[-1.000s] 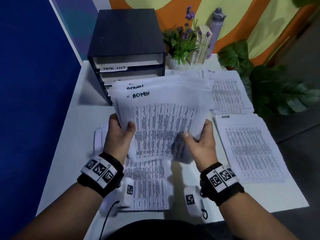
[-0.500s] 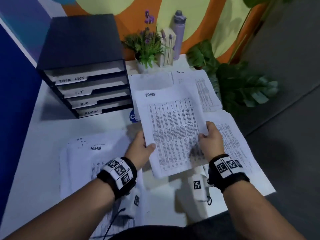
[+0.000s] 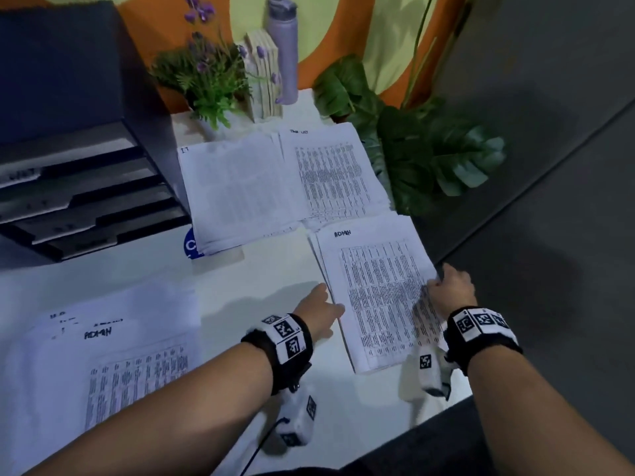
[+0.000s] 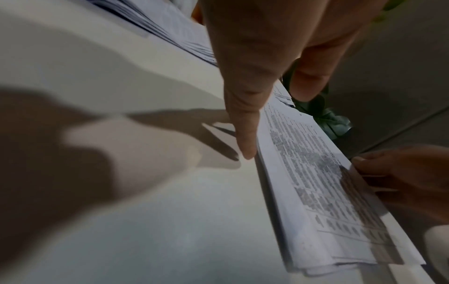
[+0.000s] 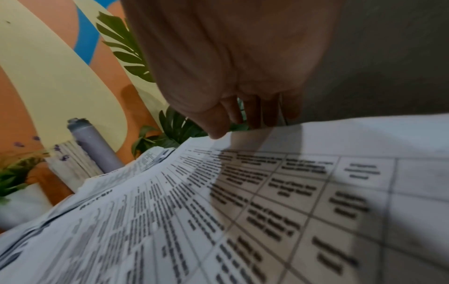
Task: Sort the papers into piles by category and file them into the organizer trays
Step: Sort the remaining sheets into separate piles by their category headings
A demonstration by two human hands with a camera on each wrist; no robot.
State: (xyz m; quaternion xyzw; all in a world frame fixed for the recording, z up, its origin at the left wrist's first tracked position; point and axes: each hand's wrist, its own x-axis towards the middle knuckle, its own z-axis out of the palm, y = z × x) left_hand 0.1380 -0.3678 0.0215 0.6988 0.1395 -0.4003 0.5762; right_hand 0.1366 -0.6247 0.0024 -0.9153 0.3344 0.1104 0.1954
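An ADMIN pile (image 3: 374, 293) of printed sheets lies on the white table (image 3: 261, 269) at the right edge. My right hand (image 3: 443, 283) pinches its right edge, thumb on top (image 5: 216, 132) and fingers curled beneath the ADMIN sheets (image 5: 243, 211). My left hand (image 3: 326, 302) is flat, its straight fingers (image 4: 248, 149) against the left side of the ADMIN pile (image 4: 316, 182). Behind lie an IT pile (image 3: 240, 194) and a task list pile (image 3: 330, 173). A mixed stack (image 3: 103, 355) with an ADMIN sheet on top lies at the left. The black organizer (image 3: 68, 166) stands at the back left.
A potted plant (image 3: 206, 77), a wooden block (image 3: 263, 80) and a purple bottle (image 3: 283, 46) stand at the table's back edge. Large green leaves (image 3: 429, 156) rise beside the table's right edge, with grey floor beyond. A blue sticker (image 3: 190, 247) peeks from under the IT pile.
The ADMIN sheets held up in both hands moved right and down onto the ADMIN pile. My left hand let go and now touches the pile's left side. The view swung right.
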